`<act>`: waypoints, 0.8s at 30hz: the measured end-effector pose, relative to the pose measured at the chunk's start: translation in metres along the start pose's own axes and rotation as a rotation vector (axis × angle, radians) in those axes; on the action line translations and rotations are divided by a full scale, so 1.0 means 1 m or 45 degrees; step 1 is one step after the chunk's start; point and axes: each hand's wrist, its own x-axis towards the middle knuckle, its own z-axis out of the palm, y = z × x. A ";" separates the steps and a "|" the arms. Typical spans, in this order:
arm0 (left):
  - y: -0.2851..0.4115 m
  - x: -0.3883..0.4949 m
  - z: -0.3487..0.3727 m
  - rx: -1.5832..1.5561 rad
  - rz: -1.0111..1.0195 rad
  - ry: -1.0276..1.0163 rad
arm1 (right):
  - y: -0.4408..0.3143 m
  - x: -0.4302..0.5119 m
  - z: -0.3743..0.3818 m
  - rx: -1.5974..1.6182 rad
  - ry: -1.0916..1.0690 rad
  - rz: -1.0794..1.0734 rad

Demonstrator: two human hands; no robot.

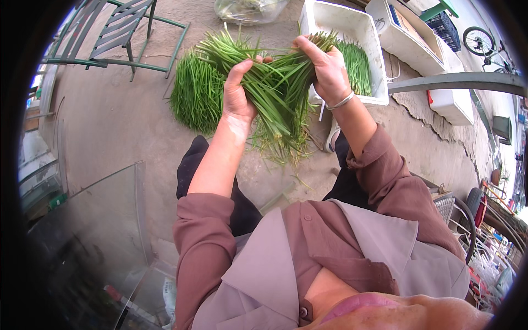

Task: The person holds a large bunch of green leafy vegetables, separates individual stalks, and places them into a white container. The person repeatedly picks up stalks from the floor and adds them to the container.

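Note:
Both my hands are raised in front of me, each gripping part of a bunch of long green Chinese chives (266, 86). My left hand (239, 91) is closed around the left part, whose cut ends fan out up and to the left. My right hand (328, 68) holds the right part, and a bracelet circles that wrist. Between the hands the leaves cross and hang down. A larger pile of chives (196, 93) rests on the ground to the left. At the right, a white foam box (377, 78) has more chives (355, 68) laid inside.
Loose leaf scraps (284, 152) litter the concrete floor beneath my hands. A folding chair (123, 37) is at upper left, a clear plastic bag (249, 10) at the top. More foam boxes (406, 35) and a metal bar (458, 82) lie right. A glass panel (107, 214) stands lower left.

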 end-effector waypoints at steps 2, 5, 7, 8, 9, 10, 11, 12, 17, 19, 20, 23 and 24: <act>0.008 0.002 -0.001 0.037 0.085 0.067 | -0.004 0.007 -0.006 0.027 0.062 -0.005; 0.018 0.002 -0.001 0.118 0.115 0.079 | -0.007 0.014 -0.013 0.068 0.061 -0.080; 0.019 0.000 -0.001 0.123 0.143 0.073 | -0.006 0.016 -0.014 0.081 0.043 -0.115; 0.021 -0.001 0.000 0.129 0.163 0.070 | -0.004 0.016 -0.013 0.098 0.029 -0.134; 0.021 -0.001 0.000 0.119 0.165 0.075 | -0.003 0.016 -0.012 0.085 0.061 -0.133; 0.022 -0.001 0.000 0.110 0.169 0.081 | -0.002 0.016 -0.011 0.082 0.069 -0.136; 0.023 -0.001 -0.001 0.097 0.184 0.089 | -0.001 0.016 -0.009 0.082 0.081 -0.134; 0.022 -0.001 -0.001 0.083 0.190 0.116 | -0.001 0.016 -0.008 0.074 0.087 -0.148; 0.025 -0.002 -0.004 0.127 0.208 0.099 | -0.006 0.014 -0.003 -0.017 0.135 -0.163; 0.027 -0.002 -0.006 0.131 0.210 0.086 | -0.008 0.013 -0.002 -0.021 0.137 -0.208; 0.027 -0.003 -0.007 0.142 0.260 0.083 | -0.009 0.014 -0.002 0.002 0.155 -0.197; 0.037 0.000 -0.011 0.071 0.364 0.077 | -0.014 0.017 -0.007 0.058 0.209 -0.228; 0.042 -0.001 -0.013 0.046 0.366 0.024 | -0.015 0.020 -0.011 0.068 0.228 -0.243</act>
